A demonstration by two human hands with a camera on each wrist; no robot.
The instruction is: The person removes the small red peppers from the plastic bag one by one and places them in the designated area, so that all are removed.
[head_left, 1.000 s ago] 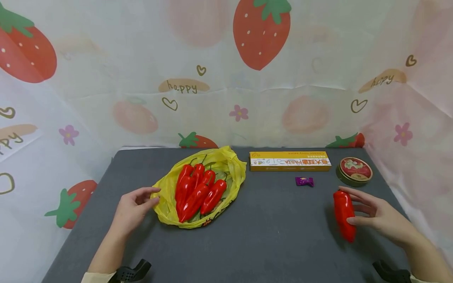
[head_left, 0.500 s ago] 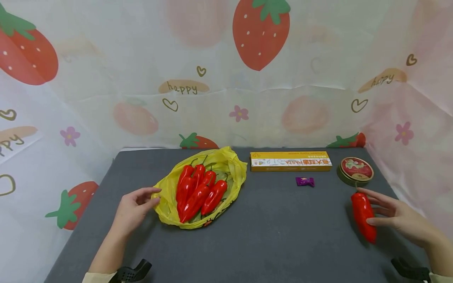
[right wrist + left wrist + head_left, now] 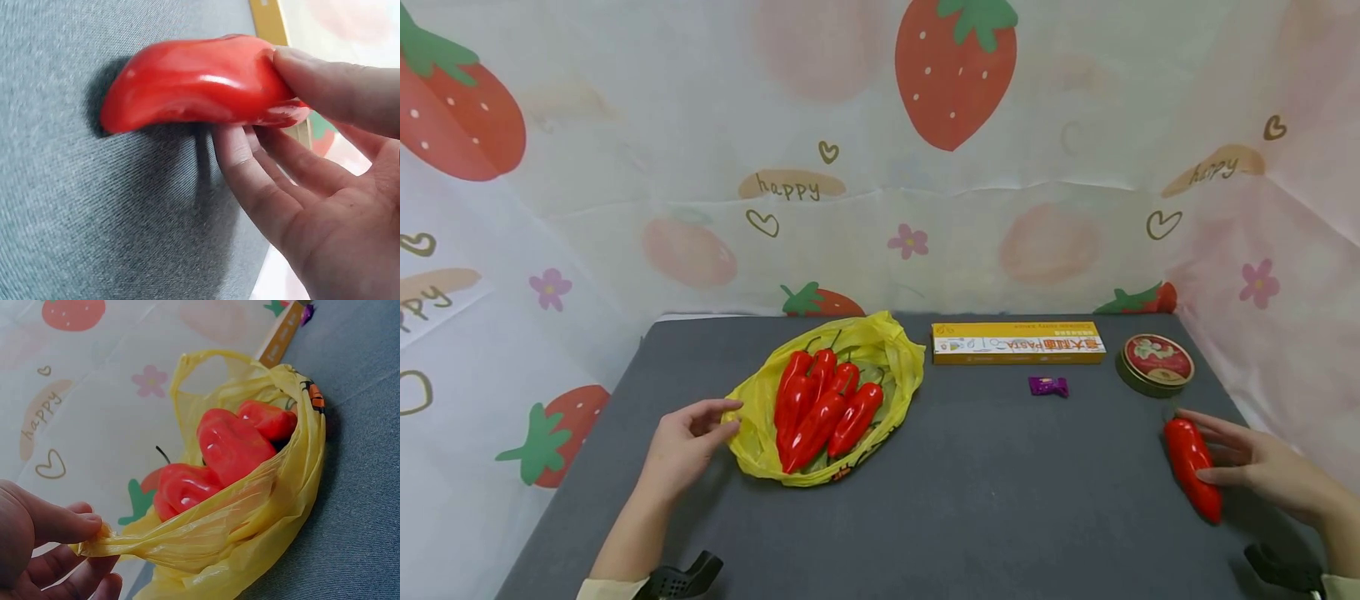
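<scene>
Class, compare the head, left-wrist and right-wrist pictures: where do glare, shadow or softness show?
Head: small bright glints on the bagged red chili peppers; left wrist: dimmer tones, and lettering on the pasta box too soft to read; right wrist: a white glare streak along the held red chili pepper, with a dark shadow on the gray cloth.

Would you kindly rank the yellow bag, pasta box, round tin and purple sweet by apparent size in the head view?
Largest to smallest:
1. Yellow bag
2. Pasta box
3. Round tin
4. Purple sweet
</scene>
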